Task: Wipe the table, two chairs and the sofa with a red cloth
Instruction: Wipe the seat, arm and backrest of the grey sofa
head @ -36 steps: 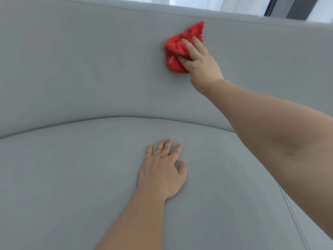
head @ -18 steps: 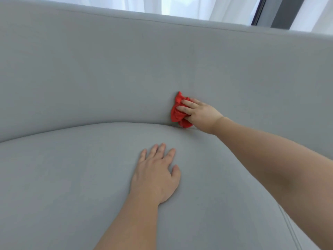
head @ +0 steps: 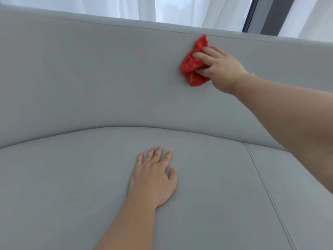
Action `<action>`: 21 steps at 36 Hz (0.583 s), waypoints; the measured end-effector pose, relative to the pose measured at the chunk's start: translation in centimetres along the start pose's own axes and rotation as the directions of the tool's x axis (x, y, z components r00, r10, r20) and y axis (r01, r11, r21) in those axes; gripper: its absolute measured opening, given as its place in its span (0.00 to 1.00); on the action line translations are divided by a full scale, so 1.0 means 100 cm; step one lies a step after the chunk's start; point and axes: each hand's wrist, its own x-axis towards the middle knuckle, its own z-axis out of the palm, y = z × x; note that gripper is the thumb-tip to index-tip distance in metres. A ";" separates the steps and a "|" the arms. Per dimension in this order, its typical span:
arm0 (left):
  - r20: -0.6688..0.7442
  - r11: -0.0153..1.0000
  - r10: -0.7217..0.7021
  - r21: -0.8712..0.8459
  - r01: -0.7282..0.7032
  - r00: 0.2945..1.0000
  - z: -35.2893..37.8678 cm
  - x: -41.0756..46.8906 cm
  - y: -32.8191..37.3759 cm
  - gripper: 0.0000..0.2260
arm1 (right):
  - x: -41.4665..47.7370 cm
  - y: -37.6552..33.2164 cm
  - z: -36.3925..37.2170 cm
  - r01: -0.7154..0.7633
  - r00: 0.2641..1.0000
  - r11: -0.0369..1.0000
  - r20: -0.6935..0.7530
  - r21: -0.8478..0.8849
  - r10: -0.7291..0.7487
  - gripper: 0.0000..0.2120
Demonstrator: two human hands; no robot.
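A grey sofa [head: 90, 78] fills the view, with its backrest above and seat cushion below. My right hand [head: 219, 67] presses a crumpled red cloth [head: 193, 65] against the upper part of the backrest, just under its top edge. The fingers are closed over the cloth. My left hand [head: 153, 177] lies flat on the seat cushion, palm down, fingers spread, holding nothing.
White curtains [head: 126, 6] hang behind the sofa, and a dark window frame [head: 266, 15] stands at the upper right. A seam [head: 266, 186] runs across the seat cushion on the right, dividing it from the adjoining cushion.
My right hand has carried the red cloth up the backrest from the crease at the seat to near the top edge. My left hand has stayed flat on the seat.
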 end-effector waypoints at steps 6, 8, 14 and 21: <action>0.006 1.000 -0.004 -0.002 0.004 1.000 -0.001 0.001 0.001 0.26 | 0.008 0.016 -0.016 -0.183 0.981 0.982 -0.051 0.047 0.185 0.24; 0.013 1.000 -0.004 0.000 0.004 1.000 -0.001 0.001 0.000 0.26 | 0.009 0.017 -0.017 -0.265 0.963 0.960 -0.029 0.088 0.268 0.26; 0.019 1.000 -0.007 0.002 0.007 1.000 -0.001 0.002 0.001 0.26 | 0.004 0.004 -0.009 -0.298 0.953 0.943 -0.003 0.148 0.302 0.26; 0.020 1.000 -0.007 0.007 0.007 1.000 -0.001 0.002 0.000 0.26 | -0.014 -0.019 0.021 -0.262 0.962 0.957 -0.047 0.124 0.269 0.26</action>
